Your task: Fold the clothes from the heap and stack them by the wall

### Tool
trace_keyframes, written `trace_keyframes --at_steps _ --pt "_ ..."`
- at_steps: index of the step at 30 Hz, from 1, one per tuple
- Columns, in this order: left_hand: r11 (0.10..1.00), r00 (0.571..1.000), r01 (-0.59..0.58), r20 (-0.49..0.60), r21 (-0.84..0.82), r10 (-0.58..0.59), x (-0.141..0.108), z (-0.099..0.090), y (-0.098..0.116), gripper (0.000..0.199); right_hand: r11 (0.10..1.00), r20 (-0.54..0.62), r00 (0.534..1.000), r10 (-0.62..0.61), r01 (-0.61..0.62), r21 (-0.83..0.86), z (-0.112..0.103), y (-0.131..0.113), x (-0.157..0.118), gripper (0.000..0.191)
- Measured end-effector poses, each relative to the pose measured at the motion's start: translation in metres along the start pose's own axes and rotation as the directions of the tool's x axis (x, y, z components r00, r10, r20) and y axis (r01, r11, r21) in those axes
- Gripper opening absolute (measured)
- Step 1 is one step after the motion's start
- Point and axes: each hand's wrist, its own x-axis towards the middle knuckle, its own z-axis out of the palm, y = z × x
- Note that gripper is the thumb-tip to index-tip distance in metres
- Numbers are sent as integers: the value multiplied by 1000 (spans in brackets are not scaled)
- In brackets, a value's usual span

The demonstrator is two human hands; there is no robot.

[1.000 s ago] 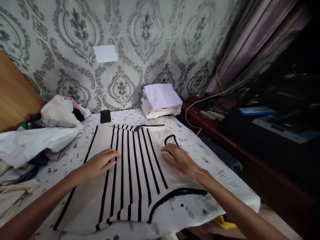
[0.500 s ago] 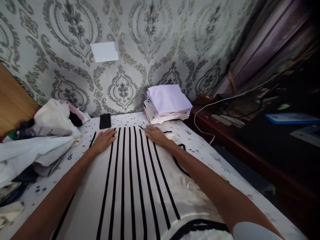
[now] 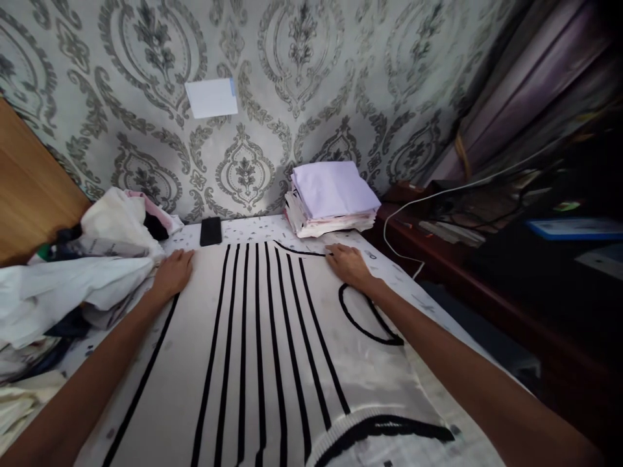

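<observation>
A cream knit top [image 3: 204, 363] with black vertical stripes and black trim lies spread before me. My left hand [image 3: 174, 271] rests at its far left edge, open and palm down, with the fingers close together. At the far right corner, by the end of a black-trimmed edge, my right hand [image 3: 349, 264] presses down on the cloth, fingers slightly bent and apart. A black-edged opening shows beside my right forearm. Nearer me, a ribbed, black-trimmed curve lies at the lower right.
A folded stack of clothes [image 3: 335, 194], lilac on top, sits against the patterned wall. Left of it lies a black phone [image 3: 211, 231]. Loose clothes [image 3: 111, 246] are heaped at the left. Beyond the bed's right edge are a dark desk and a white cable [image 3: 389, 224].
My hands have moved apart, the left to the left edge and the right to the right corner. The top's right side, bunched before, now lies flatter and wider.
</observation>
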Motion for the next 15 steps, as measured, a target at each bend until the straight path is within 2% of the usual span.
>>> trace_keyframes --at_steps 2,4,6,8,11,15 --pt "1000 999 -21 -37 7 21 -3 -5 13 50 1000 -38 999 8 -9 -20 0 6 -8 44" --pt "991 993 -117 -32 -59 116 -7 -10 35 50 999 -90 995 -42 39 -35 2 5 -15 44" --pt "962 973 -221 27 -160 228 -13 -14 56 52 992 -128 984 -126 123 -32 4 3 -21 43" --pt "943 952 -249 122 -222 280 -21 -16 68 56 983 -121 975 -184 185 2 7 4 -26 43" --pt "954 947 -203 205 -221 248 -35 -18 61 58 986 -76 985 -155 160 57 9 16 -33 44" --pt "967 958 -139 217 -212 186 -60 -26 31 60 994 -63 996 -63 69 88 3 34 -54 46"
